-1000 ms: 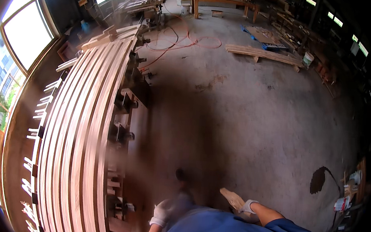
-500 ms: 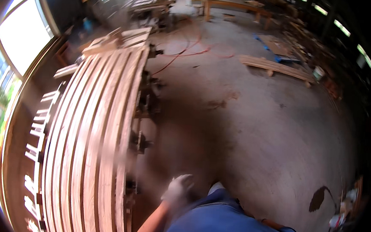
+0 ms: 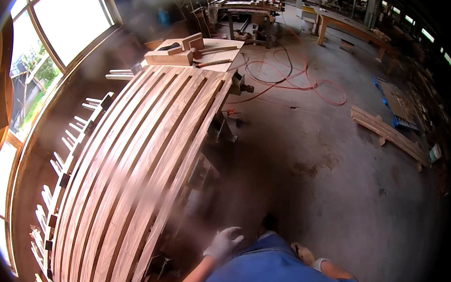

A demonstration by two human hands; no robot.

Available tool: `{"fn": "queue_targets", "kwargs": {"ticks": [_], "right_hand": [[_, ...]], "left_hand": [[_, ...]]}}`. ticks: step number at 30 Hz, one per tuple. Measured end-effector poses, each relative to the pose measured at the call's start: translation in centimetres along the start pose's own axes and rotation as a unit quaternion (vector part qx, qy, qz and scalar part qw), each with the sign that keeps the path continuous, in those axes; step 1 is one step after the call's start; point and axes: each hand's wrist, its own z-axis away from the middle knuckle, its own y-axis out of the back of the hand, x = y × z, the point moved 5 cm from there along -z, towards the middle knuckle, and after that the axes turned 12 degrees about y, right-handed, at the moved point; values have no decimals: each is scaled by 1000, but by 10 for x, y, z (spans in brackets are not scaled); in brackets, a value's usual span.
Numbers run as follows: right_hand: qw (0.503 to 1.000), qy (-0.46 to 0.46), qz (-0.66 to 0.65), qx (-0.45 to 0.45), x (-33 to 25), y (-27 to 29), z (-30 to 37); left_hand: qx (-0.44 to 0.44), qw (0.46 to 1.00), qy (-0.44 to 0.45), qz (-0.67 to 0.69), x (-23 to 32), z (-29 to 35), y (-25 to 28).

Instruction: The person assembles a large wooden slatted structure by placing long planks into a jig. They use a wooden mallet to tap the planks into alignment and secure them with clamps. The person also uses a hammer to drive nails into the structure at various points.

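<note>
My left hand (image 3: pixel 224 241), in a pale glove, hangs beside my body with its fingers loosely apart and nothing seen in them. It is nearest to the right edge of a row of long wooden boards (image 3: pixel 180 137), apart from them. The boards lie side by side on a clamp rack, with dark gaps between them. Low in front of my blue shirt is my right hand (image 3: pixel 304 253), with a white cuff at the wrist. Its fingers are too small and dark to make out.
Wooden blocks (image 3: pixel 168 57) and an orange-handled tool (image 3: pixel 213 64) lie at the boards' far end. Red hoses (image 3: pixel 314 87) loop over the floor ahead. Stacked planks (image 3: pixel 387 133) lie at the right. Clamp bars (image 3: pixel 63 181) stick out on the left, near the windows.
The view has turned left and advanced, so the boards' far end and hoses show more clearly. My right hand has come into sight; my left hand still hangs beside the boards.
</note>
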Motion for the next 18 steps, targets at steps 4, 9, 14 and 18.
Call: {"fn": "queue_targets", "kwargs": {"ticks": [4, 9, 14, 18], "right_hand": [[998, 18, -8, 53, -20, 157, -12], [947, 119, -161, 250, -90, 321, 0], [831, 312, -243, 390, -158, 405, 13], [812, 358, -200, 415, -188, 459, -11]], "left_hand": [[5, 1000, 9, -27, 57, -37, 10], [58, 997, -15, -48, 138, -74, 35], [205, 972, -116, -23, 193, -125, 88], [341, 911, -231, -28, 247, -174, 152]]}}
